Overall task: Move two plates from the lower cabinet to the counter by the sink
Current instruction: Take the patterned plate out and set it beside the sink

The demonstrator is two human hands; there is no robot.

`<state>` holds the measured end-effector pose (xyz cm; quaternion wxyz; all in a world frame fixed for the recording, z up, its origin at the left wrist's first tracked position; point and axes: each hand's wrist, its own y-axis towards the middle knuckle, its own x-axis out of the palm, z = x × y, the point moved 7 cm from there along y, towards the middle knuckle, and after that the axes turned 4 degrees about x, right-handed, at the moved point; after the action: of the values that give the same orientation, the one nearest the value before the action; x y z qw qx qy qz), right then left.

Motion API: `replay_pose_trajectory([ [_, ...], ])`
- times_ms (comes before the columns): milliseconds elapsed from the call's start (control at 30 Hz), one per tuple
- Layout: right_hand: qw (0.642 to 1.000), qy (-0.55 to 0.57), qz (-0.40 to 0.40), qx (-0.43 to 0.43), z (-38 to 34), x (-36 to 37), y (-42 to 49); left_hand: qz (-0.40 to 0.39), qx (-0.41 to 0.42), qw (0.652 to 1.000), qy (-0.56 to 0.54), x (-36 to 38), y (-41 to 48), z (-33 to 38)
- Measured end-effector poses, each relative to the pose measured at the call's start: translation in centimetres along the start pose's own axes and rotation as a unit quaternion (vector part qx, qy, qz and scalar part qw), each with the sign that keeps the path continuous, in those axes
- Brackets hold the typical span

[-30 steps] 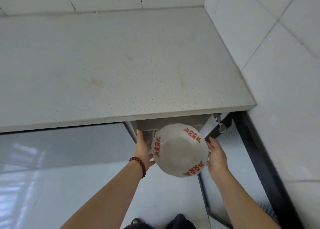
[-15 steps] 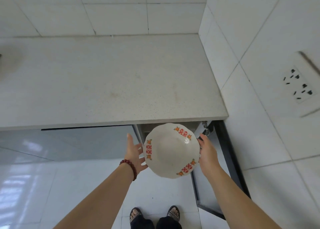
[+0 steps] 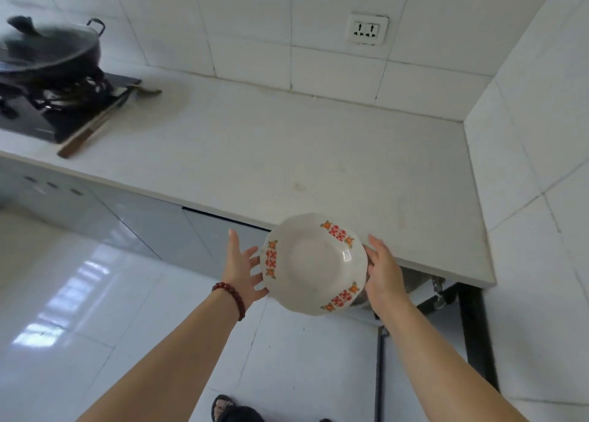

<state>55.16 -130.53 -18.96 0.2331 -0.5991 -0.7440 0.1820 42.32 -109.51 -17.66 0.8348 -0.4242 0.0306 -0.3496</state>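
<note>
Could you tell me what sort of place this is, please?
Most likely a home kitchen: a lidded black wok on a black gas stove, a white stone counter, and white tiled walls with a socket.

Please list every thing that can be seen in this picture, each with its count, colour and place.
plate: 1 visible, white with red-orange motifs, held in front of the counter edge
counter: 1, white, across the middle
wok with lid: 1, black, on the stove, top left
gas stove: 1, black, left end of the counter
spatula: 1, wooden handle, beside the stove
wall socket: 1, white, on the tiled wall
bead bracelet: 1, dark red, left wrist
left hand: open, fingertips at the plate's left rim
right hand: grips the plate's right rim
</note>
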Motion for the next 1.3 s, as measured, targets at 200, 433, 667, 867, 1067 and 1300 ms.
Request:
replay_pose_trajectory([
  [200,0.998,-0.016,-0.058,-0.016,-1.9,9.8,0.3,0.020,0.039,0.998,-0.054,-6.4,0.2,6.2],
  [433,0.990,-0.047,-0.129,-0.031,-1.8,23.9,-0.1,0.049,0.076,0.992,-0.093,-17.2,0.2,13.2],
  [667,0.966,-0.086,-0.243,-0.012,1.0,40.8,-2.8,0.127,0.121,0.975,-0.134,-30.8,-1.5,19.4],
  [867,0.930,-0.141,-0.341,-0.002,4.3,54.5,-6.5,0.198,0.153,0.950,-0.188,-42.5,-3.7,22.1],
  [1067,0.905,-0.161,-0.394,0.027,7.9,66.8,-6.9,0.252,0.169,0.922,-0.242,-53.0,-3.4,24.7],
  [1300,0.881,-0.172,-0.438,0.049,10.0,82.6,-5.9,0.317,0.185,0.889,-0.273,-63.8,0.1,32.0],
])
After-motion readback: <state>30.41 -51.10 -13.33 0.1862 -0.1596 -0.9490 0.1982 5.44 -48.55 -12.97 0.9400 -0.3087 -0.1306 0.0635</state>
